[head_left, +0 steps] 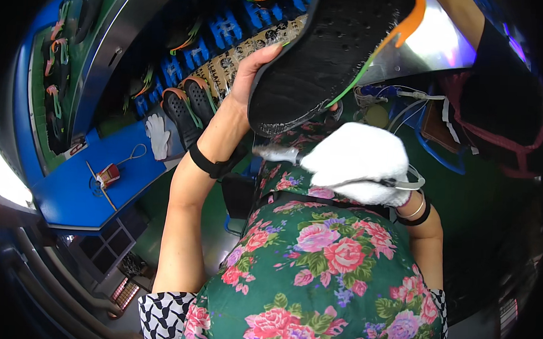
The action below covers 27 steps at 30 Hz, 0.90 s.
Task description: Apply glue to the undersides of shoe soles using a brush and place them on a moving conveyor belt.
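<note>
The left hand (259, 69) is gripping a black shoe (318, 62) in front of the apron (322, 250); the gloved right hand (360, 158) is gripping a blurred slim tool (285, 155) below. Edge work is probably underway, calling next for steady aim.

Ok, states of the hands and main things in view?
Left hand: bare, gripping shoe's edge
Black shoe: held up, tilted
Right hand: white-gloved, closed on tool
Tool: held, tip pointing left, blurred
Clog pair: side by side
Loose white glove: unworn
Floral garment: worn
</note>
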Available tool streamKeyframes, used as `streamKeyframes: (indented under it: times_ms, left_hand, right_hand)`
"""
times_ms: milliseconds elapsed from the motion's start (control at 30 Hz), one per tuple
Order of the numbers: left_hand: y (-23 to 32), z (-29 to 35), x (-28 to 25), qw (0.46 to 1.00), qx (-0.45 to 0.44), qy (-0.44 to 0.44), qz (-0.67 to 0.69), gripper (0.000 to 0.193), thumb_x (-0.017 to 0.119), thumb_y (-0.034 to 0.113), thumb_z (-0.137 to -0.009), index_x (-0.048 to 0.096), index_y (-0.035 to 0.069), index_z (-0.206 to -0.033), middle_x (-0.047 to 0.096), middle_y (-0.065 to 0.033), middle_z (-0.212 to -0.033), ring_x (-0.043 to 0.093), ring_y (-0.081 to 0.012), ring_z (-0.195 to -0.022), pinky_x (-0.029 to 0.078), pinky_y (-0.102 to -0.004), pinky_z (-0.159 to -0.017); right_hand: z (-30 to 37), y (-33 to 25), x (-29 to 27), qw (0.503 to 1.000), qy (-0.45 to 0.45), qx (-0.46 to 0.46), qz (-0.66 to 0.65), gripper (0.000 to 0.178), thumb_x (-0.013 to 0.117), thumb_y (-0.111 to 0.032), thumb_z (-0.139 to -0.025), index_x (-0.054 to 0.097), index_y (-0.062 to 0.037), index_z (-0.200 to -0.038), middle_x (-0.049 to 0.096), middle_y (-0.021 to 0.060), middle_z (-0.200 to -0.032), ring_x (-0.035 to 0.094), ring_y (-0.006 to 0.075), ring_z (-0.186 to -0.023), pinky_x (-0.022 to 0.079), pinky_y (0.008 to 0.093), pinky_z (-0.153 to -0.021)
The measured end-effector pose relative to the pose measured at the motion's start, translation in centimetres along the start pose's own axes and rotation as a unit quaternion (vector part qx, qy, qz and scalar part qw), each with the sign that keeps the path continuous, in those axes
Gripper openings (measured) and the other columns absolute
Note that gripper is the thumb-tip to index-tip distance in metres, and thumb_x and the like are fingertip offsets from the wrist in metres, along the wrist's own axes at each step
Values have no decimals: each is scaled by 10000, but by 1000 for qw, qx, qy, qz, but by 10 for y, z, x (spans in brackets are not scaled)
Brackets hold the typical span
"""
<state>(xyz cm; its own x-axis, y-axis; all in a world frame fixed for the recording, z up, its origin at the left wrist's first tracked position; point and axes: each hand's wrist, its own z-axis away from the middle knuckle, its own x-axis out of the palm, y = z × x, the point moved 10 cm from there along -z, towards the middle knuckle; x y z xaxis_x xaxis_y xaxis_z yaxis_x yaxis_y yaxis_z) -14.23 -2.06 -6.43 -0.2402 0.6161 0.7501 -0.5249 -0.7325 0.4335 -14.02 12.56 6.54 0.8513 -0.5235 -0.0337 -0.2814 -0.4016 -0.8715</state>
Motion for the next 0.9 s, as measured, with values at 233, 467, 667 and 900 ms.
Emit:
streamKeyframes:
  times_ms: [233,467,667,900]
  left_hand:
    - [4,-5,-5,999,-21,38,28,656,529,425,-940,485,0,-1438,557,-273,-1384,614,-453,-1180,494,-615,-1004]
    - [6,1,8,996,-52,56,54,385,624,239,-931,680,-57,-1171,735,-197,-1084,741,-272,-905,604,-378,-866]
    - [6,3,7,995,-69,29,59,372,617,237,-938,684,-53,-1160,734,-198,-1089,741,-265,-909,607,-364,-849]
    - [6,-2,16,994,-36,-9,103,513,528,341,-989,591,-54,-1310,676,-230,-1226,713,-317,-1024,582,-437,-928]
  right_hand:
    - [10,3,12,989,-46,-6,138,232,693,-88,-852,756,-65,-1074,742,109,-1114,709,267,-989,576,368,-848]
    - [-4,-13,-6,988,-1,-50,143,308,767,-29,-736,775,-137,-1024,766,57,-1046,728,251,-928,575,346,-780]
    - [-5,-8,8,996,-73,-44,29,254,757,-78,-793,764,-103,-1046,756,79,-1063,720,253,-933,577,356,-795]
    - [-7,25,-12,986,41,117,-116,120,800,-4,-759,778,-35,-872,765,126,-970,738,238,-889,573,343,-800]
